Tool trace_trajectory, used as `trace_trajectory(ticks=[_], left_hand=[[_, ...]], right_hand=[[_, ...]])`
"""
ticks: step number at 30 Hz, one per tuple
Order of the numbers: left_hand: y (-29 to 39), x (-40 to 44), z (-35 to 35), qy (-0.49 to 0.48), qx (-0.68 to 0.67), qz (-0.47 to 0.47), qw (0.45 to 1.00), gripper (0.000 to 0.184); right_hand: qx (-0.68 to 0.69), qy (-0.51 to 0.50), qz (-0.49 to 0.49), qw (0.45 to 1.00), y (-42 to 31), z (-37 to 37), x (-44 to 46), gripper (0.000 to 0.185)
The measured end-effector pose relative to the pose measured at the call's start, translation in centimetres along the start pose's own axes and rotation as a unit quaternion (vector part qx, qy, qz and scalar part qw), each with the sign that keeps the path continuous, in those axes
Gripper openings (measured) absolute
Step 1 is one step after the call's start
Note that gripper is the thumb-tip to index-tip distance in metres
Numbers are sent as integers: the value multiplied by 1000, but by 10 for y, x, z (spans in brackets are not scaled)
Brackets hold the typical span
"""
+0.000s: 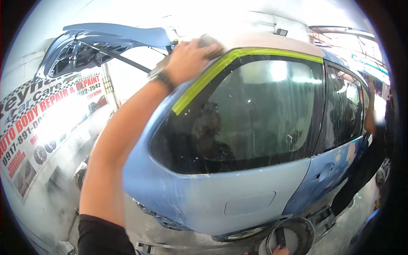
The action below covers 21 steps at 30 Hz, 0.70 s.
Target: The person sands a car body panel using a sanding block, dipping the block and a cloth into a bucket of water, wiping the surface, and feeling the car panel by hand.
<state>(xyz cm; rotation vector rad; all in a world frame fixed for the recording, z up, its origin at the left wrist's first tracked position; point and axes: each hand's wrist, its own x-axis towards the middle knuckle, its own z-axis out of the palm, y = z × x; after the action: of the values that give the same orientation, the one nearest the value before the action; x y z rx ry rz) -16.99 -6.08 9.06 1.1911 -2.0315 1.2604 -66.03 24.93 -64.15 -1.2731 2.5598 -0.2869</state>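
Note:
My left hand, with a dark watch on its wrist, is raised to the car's roof edge and closed on a blurred brownish block pressed against the surface. Yellow-green tape runs just below it, along the top of the rear side window. At the bottom edge, only part of my right hand shows, by the rim of a bucket. Its fingers are closed round the end of a dark flat object that reaches over the bucket's pale contents.
The blue and grey car body fills the middle, its tailgate raised at upper left. A printed banner hangs on the left wall. Another person's arm touches the car's side at far right.

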Motion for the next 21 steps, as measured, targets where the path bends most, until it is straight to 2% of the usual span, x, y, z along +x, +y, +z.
trace_trajectory(ticks=[1, 2, 4, 6, 7, 9, 10, 13, 15, 18, 20, 21], left_hand=[[9, 21, -3, -27, 0, -21, 999, 54], [18, 30, -7, -66, -4, -64, 996, 53], [7, 5, -6, -18, -29, -23, 999, 53], [-7, -42, -2, 29, -59, 36, 997, 54], [-13, -65, -6, 26, -38, 37, 998, 55], [-16, -91, -8, 16, 0, 45, 999, 55], [-15, -77, -2, 31, 9, 39, 999, 54], [1, 12, 5, -16, -22, -1, 1000, 53], [15, 45, 16, -9, 13, -47, 999, 52], [9, 17, 6, -20, -16, -29, 999, 53], [-10, -41, 14, 72, -23, 34, 997, 55], [-13, -74, 4, 67, -23, 25, 997, 57]], right_hand=[[21, -67, 8, 998, -21, -41, -14, 60], [33, -45, 14, 998, -27, -45, -26, 61], [61, 11, 29, 998, -30, -54, -37, 64], [24, -18, 23, 999, -26, -50, -27, 65], [9, -39, 19, 999, -27, -41, -25, 66], [26, 58, -19, 998, -24, -13, -26, 66], [28, 110, -37, 993, -19, -5, -26, 67], [-68, 59, -76, 993, -15, -22, -17, 68], [-41, 76, -70, 994, -23, -28, -15, 67], [-14, 93, -63, 994, -18, -29, -20, 66], [-8, 104, -83, 991, -20, -32, -27, 66], [10, 71, -88, 994, -20, -36, -25, 64]])
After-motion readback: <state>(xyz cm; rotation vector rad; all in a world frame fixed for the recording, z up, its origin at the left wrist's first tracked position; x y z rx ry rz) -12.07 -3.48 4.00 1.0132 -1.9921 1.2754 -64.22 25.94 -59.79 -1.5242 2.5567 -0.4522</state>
